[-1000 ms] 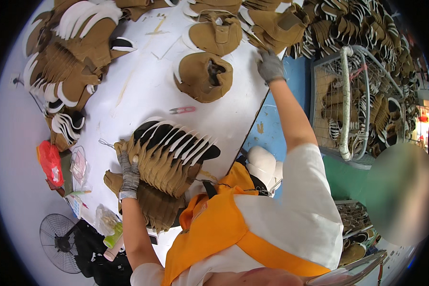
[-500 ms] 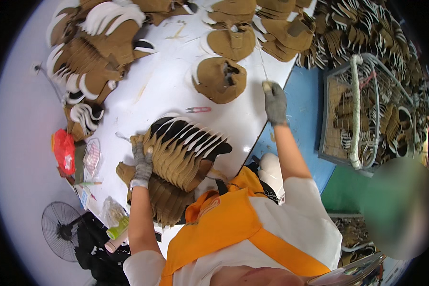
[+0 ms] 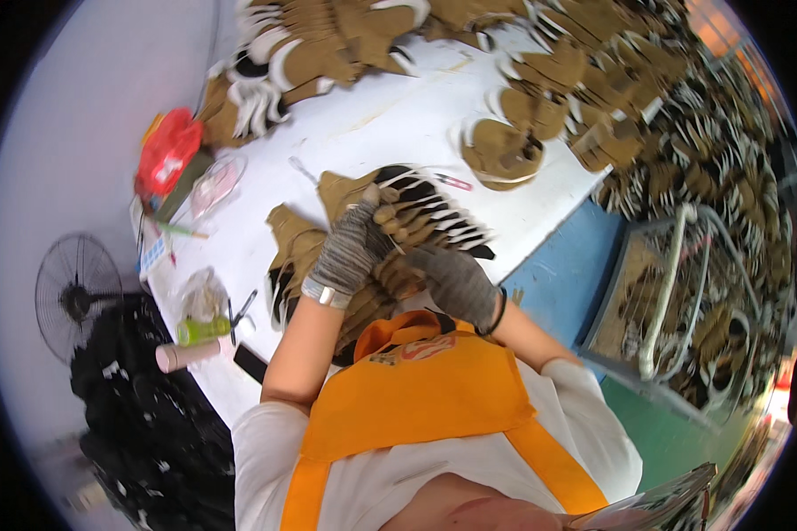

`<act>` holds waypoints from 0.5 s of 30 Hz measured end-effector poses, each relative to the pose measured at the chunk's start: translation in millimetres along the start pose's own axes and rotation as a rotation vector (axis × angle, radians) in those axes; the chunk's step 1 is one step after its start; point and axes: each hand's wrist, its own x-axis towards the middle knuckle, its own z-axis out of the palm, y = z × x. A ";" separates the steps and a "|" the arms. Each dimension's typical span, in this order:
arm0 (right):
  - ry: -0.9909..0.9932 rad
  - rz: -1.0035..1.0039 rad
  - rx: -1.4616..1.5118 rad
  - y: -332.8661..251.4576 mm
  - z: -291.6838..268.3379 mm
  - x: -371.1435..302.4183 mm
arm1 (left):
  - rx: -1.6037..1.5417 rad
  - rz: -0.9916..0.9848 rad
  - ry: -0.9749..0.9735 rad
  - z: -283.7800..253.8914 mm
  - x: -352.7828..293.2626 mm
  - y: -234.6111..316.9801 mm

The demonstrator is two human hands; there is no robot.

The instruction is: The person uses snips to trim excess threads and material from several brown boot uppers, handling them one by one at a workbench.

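Observation:
A fanned row of brown shoe-upper pieces (image 3: 447,212) with black and white parts lies near the table's front edge. My left hand (image 3: 350,252), in a grey knit glove, lies over the row with its fingers closed on the brown edges. Beside it, my right hand (image 3: 460,288), in a darker grey glove, is at the near side of the row, fingers drawn together. What those right fingers hold, if anything, is hidden. A second brown stack (image 3: 297,239) lies left of and under my left wrist. Pink-handled thread snips (image 3: 453,181) rest just beyond the row.
More brown uppers (image 3: 505,150) sit at the table's far right, with large stacks (image 3: 328,40) at the back. A wire cart (image 3: 673,301) stands right. At left are a red bag (image 3: 170,150), a green bottle (image 3: 202,330), a pink cylinder (image 3: 188,354), a phone (image 3: 251,363) and a fan (image 3: 78,296).
My right hand has come back from the far right table edge to the row, beside my left hand. My left hand has shifted along the row. The head view has turned.

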 end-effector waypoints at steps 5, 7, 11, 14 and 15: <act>-0.070 -0.006 0.058 15.3 44.1 -39.8 | 0.130 0.329 0.415 -110.7 -29.8 77.3; -0.210 0.162 0.537 47.5 71.9 -68.1 | 0.180 0.470 0.569 -143.5 -35.8 106.8; -0.301 0.535 1.017 91.3 99.7 -124.8 | 0.404 0.641 0.714 -185.7 -50.1 162.7; -0.193 0.859 1.684 82.1 90.5 -151.4 | 0.508 0.633 0.752 -215.2 -48.0 187.6; -0.167 0.927 1.730 78.9 88.6 -154.7 | 0.533 0.598 0.758 -223.6 -47.0 188.5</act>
